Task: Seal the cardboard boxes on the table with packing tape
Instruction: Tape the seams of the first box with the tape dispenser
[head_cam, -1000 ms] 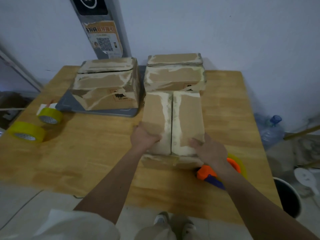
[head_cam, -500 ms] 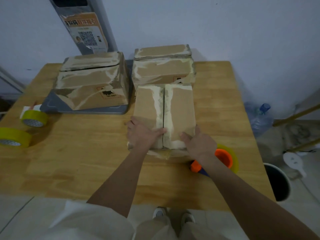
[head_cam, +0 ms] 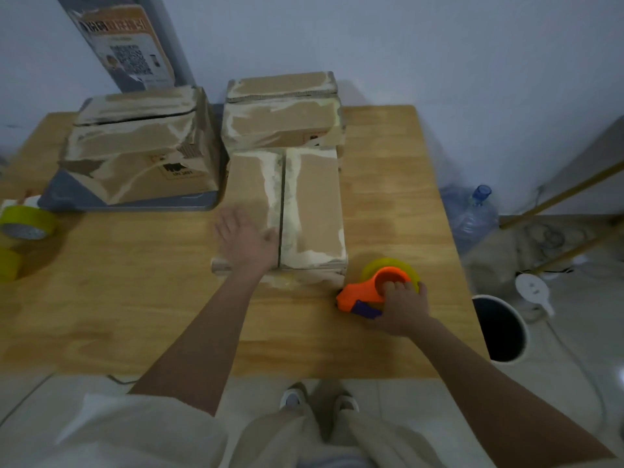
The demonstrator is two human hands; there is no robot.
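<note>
- Cardboard box (head_cam: pixel 312 211) — nearest of three, lying flat on the wooden table (head_cam: pixel 135 292) with its two top flaps closed and meeting at a dark centre seam that runs from near to far; pale strips of torn paper border the seam.
- Left hand (head_cam: pixel 244 239) — palm down, fingers straight and spread, resting on the left flap at the near left corner of the box, thumb close to the seam.
- Right hand (head_cam: pixel 401 307) — fingers curled round the orange tape dispenser (head_cam: pixel 363 295), fingertips hooked into its round core; the dispenser carries a yellow tape roll (head_cam: pixel 388 265) and has a purple part on its near side. It sits on the table just right of the box's near right corner, apart from the box.
- Second box (head_cam: pixel 283 113) — directly behind the nearest one and touching it, top flaps shut, surface patchy with pale residue.
- Third box (head_cam: pixel 141 146) — at the far left, standing on a grey tray (head_cam: pixel 67 197); a dark slit shows along its top.
- Two loose yellow tape rolls (head_cam: pixel 28 222) — at the table's left edge, well apart from the boxes.
- Grey post with a printed sticker (head_cam: pixel 135 52) — behind the table against the pale wall.
- Floor at right — a clear water bottle (head_cam: pixel 472 214), a dark bin (head_cam: pixel 499 329) with a white rim, and a white cable.
- Lower edge — pale clothing and two shoes (head_cam: pixel 317 398) of the person.
</note>
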